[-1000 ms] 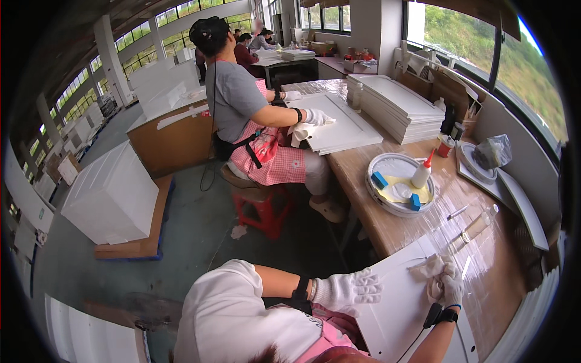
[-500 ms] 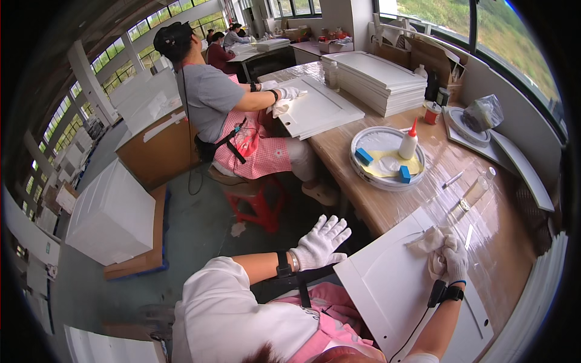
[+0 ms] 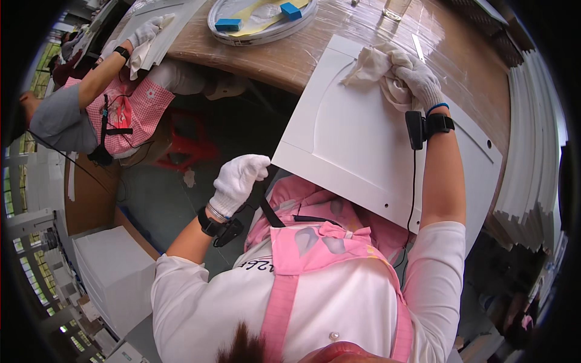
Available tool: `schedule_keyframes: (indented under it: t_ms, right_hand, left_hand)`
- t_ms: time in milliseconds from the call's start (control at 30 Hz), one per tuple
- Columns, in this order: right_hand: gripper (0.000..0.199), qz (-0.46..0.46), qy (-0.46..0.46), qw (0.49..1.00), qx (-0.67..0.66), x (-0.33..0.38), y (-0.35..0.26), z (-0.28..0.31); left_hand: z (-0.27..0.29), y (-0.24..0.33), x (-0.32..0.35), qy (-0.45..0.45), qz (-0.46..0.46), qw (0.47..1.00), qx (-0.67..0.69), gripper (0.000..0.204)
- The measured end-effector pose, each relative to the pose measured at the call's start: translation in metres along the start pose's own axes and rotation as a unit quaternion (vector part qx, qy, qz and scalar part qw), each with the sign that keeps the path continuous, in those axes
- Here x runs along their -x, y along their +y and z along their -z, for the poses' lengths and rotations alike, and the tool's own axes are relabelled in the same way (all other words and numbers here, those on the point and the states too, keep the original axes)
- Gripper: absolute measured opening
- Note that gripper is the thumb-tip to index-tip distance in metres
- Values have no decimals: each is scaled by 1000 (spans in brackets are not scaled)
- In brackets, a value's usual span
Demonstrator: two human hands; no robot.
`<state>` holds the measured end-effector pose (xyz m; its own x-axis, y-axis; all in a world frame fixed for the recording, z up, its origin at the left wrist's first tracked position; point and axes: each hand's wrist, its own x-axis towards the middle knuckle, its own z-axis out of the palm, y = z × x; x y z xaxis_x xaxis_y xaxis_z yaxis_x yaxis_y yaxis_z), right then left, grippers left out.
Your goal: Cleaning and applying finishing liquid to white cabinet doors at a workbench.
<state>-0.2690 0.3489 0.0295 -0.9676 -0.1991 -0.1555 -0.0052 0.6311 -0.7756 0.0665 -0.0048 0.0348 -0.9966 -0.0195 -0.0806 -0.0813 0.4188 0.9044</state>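
The gloved right hand is gripping a crumpled cloth in its fingers, the cloth lying on the upper part of a white panel. The panel is resting partly on the table and overhanging its edge toward the person's pink apron. The gloved left hand is holding its fingers bent beside the panel's left corner; whether they are grasping it, I cannot tell.

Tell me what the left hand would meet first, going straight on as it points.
Probably the white panel, around the corner nearest the left hand; depth makes actual contact hard to judge.
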Motion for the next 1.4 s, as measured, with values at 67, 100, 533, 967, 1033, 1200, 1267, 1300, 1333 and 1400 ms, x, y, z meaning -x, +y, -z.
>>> schedule_keyframes:
  t_ms: [67,100,533,967,1033,1200,1267,1300,1333,1400]
  right_hand:
    - [46,12,28,998,57,10,-6,1]
    - [46,5,27,998,59,15,-13,0]
    - [36,372,-52,907,189,227,-108,-154]
    - [34,-184,387,873,231,401,90,94]
    - [40,-221,450,833,235,404,90,76]
    - [67,-67,245,861,440,360,59,2]
    - [72,-24,217,888,406,351,49,-10]
    - [75,34,195,888,414,348,39,-12]
    - [78,93,172,885,423,346,32,-12]
    - [78,121,149,876,442,347,23,-16]
  left_hand:
    - [-5,-11,-12,41,83,995,37,60]
    - [-12,-14,-19,9,138,975,174,69]
    - [-44,-11,-43,-99,236,736,627,91]
    - [-50,-3,-55,-147,212,786,561,40]
    - [-50,-3,-55,-136,222,809,528,39]
    - [-58,4,-55,-107,222,854,459,36]
    - [-56,3,-53,-96,228,871,424,35]
    - [-55,2,-53,-95,220,876,418,35]
    - [-55,1,-53,-93,212,881,413,34]
    - [-54,2,-51,-86,206,890,398,35]
